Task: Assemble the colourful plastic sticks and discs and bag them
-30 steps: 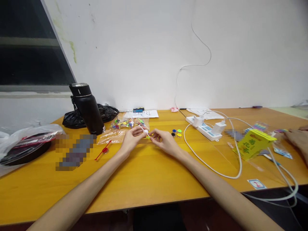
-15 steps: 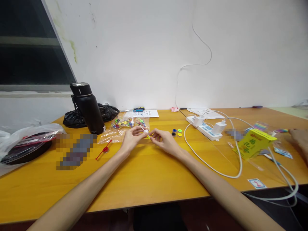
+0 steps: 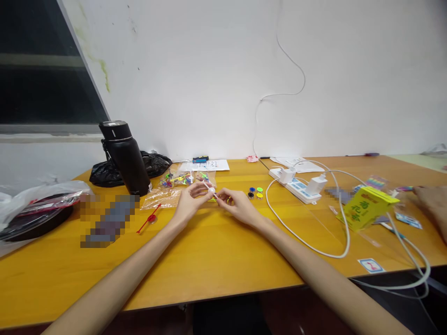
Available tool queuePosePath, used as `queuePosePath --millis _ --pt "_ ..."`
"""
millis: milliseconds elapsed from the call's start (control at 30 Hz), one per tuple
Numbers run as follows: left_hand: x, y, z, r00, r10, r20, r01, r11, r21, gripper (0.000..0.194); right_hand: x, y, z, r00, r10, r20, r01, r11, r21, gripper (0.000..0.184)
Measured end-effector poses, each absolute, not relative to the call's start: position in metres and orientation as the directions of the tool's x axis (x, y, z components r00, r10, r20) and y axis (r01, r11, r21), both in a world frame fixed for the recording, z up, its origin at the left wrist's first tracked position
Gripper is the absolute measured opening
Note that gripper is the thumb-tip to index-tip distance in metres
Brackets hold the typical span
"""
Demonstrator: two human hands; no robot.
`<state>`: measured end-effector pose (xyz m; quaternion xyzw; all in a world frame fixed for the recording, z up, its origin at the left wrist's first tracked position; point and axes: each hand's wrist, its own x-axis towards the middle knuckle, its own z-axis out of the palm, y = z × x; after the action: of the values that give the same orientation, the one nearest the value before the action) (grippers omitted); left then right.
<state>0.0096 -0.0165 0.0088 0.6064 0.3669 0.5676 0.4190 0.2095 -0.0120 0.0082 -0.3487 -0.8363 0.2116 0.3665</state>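
Both my hands meet above the middle of the yellow table [image 3: 209, 260]. My left hand [image 3: 190, 200] pinches a small white ball on a thin stick [image 3: 211, 190]. My right hand [image 3: 235, 204] is closed in a pinch on the other end of that stick, with a bit of yellow-green showing under its fingers. Just behind the hands lie clear bags of colourful small parts [image 3: 181, 179]. A few small round discs [image 3: 255, 192], blue, green, black and yellow, sit to the right of my right hand. A red stick with a disc [image 3: 149, 217] lies to the left.
A black flask [image 3: 125, 157] and a black bag [image 3: 150, 164] stand at the back left; a plastic-wrapped dark object [image 3: 35, 209] lies at far left. A white power strip [image 3: 296, 184] with chargers and cables, and a yellow carton [image 3: 366, 207], sit right. Another person's hand [image 3: 431, 204] rests at far right.
My hands stay together on the white ball and stick, with only slight finger shifts. The other person's hand at the far right has moved a little.
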Motion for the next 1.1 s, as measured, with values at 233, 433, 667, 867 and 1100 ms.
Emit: queuePosePath --millis 233,433,667,867,1100 --pt "0.009 -0.016 0.007 0.103 0.932 0.347 -0.02 -0.347 0.938 0.037 0.21 -0.009 0.011 -0.394 0.813 0.428 0.253 0.544 -0.8 0.027" --pt "0.014 -0.02 0.005 0.212 0.929 0.302 -0.004 -0.308 0.951 0.033 0.213 -0.002 0.015 -0.34 0.855 0.391 0.072 0.439 -0.896 0.031" --pt "0.017 -0.023 0.004 0.332 0.898 0.291 0.039 -0.321 0.946 0.03 0.212 -0.002 0.015 -0.322 0.872 0.368 0.01 0.392 -0.92 0.033" --pt "0.017 -0.026 0.007 0.343 0.891 0.296 0.107 -0.351 0.93 0.029 0.212 -0.002 0.017 -0.311 0.88 0.36 0.022 0.386 -0.922 0.035" --pt "0.018 -0.038 0.014 0.329 0.81 0.485 0.426 -0.586 0.689 0.021 0.211 -0.007 0.014 -0.346 0.854 0.388 0.061 0.433 -0.899 0.034"
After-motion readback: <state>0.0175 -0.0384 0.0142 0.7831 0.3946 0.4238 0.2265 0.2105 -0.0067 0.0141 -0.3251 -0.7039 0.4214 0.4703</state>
